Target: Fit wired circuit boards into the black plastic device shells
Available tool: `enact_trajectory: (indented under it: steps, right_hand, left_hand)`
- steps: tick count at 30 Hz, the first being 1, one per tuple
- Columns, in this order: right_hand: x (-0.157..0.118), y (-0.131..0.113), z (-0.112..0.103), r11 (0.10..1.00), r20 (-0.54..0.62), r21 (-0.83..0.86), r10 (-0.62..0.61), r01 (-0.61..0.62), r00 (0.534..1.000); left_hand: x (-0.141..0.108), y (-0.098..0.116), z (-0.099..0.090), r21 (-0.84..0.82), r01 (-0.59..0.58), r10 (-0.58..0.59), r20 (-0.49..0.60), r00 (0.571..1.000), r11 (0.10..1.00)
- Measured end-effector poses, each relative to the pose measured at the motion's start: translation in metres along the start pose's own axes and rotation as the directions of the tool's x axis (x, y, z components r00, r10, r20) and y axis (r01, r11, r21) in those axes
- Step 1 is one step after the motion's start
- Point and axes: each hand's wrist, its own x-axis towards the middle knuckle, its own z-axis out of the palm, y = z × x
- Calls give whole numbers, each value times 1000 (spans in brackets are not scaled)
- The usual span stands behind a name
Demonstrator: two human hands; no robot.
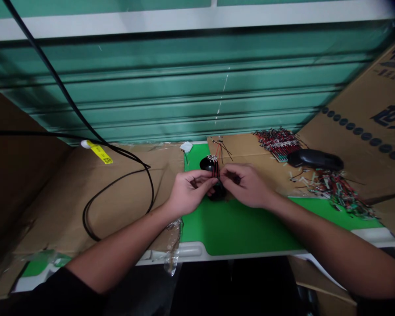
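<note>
Over the green tabletop, my left hand (191,192) pinches a small bundle of red and black wires (214,168) with pale ends pointing up. Close beside it on the right, my right hand (245,184) has its thumb and fingers pressed together near the wires; what they hold is too small to make out. Just behind and below the fingers is a glossy black rounded object (205,163), partly covered by my hands. A few loose wires (226,150) lie on cardboard beyond it.
A stacked wire pile (278,142), a black handheld device (316,159) and a tangled wire pile (345,191) lie at the right. Black cable (87,204) loops over cardboard (128,193) at the left, near a yellow tag (100,152). Green ribbed panel (171,94) stands behind.
</note>
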Motion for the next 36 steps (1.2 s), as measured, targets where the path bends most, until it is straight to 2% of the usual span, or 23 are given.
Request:
enact_trajectory:
  steps: [6, 17, 36]
  right_hand:
    - [-1, -1, 7, 994, -33, 105, 23, -20, 999]
    - [-4, -2, 13, 999, -122, 49, -4, 10, 992]
    - [-8, -6, 17, 998, -161, -22, -68, 65, 985]
  left_hand:
    - [-3, 3, 3, -22, 4, -5, -19, 1000, 1000]
    - [-6, 4, 6, -10, 11, -12, -48, 999, 1000]
    - [-13, 4, 8, 57, -40, 46, -113, 993, 998]
